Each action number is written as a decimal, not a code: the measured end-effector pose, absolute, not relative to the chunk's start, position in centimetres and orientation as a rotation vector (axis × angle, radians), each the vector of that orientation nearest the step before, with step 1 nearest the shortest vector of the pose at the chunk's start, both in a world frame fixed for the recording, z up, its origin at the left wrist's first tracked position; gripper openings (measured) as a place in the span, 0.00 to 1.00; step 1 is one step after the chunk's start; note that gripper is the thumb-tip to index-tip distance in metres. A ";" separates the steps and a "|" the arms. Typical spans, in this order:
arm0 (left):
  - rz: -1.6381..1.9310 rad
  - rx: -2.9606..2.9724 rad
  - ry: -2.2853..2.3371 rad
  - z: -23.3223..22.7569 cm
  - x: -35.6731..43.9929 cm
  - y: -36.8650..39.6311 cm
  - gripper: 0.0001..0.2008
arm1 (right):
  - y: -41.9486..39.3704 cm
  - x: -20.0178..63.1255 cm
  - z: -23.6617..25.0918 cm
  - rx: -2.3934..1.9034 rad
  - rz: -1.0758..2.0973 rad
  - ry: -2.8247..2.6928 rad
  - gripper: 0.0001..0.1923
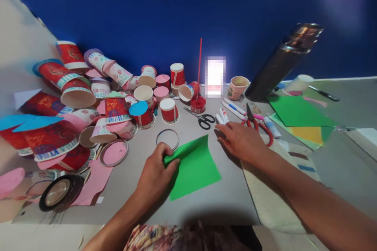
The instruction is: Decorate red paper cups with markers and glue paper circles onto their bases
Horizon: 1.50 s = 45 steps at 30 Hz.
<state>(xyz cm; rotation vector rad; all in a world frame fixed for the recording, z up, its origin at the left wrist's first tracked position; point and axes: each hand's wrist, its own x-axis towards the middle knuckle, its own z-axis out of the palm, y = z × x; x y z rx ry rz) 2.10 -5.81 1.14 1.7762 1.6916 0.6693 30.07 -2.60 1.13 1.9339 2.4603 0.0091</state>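
A sheet of green paper (194,168) is pinched at its left edge between the thumb and fingers of my left hand (160,168). Just behind that hand, a thin ring (167,139) lies on the table. My right hand (243,141) reaches over the table with fingers stretched out and slightly apart, its fingertips beside a few white marker pens (223,115). Whether they touch the pens is hard to see. Black-handled scissors (206,120) rest to the left of the pens. Red-handled pliers (253,121) lie behind my right wrist, partly covered by it.
Decorated paper cups (116,110) are heaped along the left. At the back stand a small red pot (198,104), a patterned cup (238,88) and a tall dark flask (279,64). More green paper (300,111) lies right. A roll of tape (60,193) sits front left.
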 end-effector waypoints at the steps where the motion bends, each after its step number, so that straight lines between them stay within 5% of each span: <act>1: 0.740 1.655 1.672 1.6 1.7 -5.4 0.09 | -2.8 29.9 1.3 1.929 0.006 2.454 0.16; 5: 0.916 1.222 1.485 3.9 0.1 -2.9 0.32 | -3.5 29.3 1.8 1.941 -0.010 2.426 0.19; 9: 0.974 0.973 1.375 5.9 -0.7 -0.9 0.40 | -3.4 29.4 2.1 2.038 -0.013 2.471 0.25; 17: 0.972 1.078 1.313 7.8 -0.6 -0.2 0.39 | 1.9 27.3 4.4 1.894 -0.024 2.480 0.16; 33: 1.099 0.749 1.091 3.8 -1.7 0.2 0.32 | 6.9 25.6 3.5 1.850 -0.159 2.298 0.12; 45: 1.118 0.663 1.005 3.9 -1.2 -0.4 0.22 | 3.5 28.6 5.2 1.986 -0.424 2.359 0.10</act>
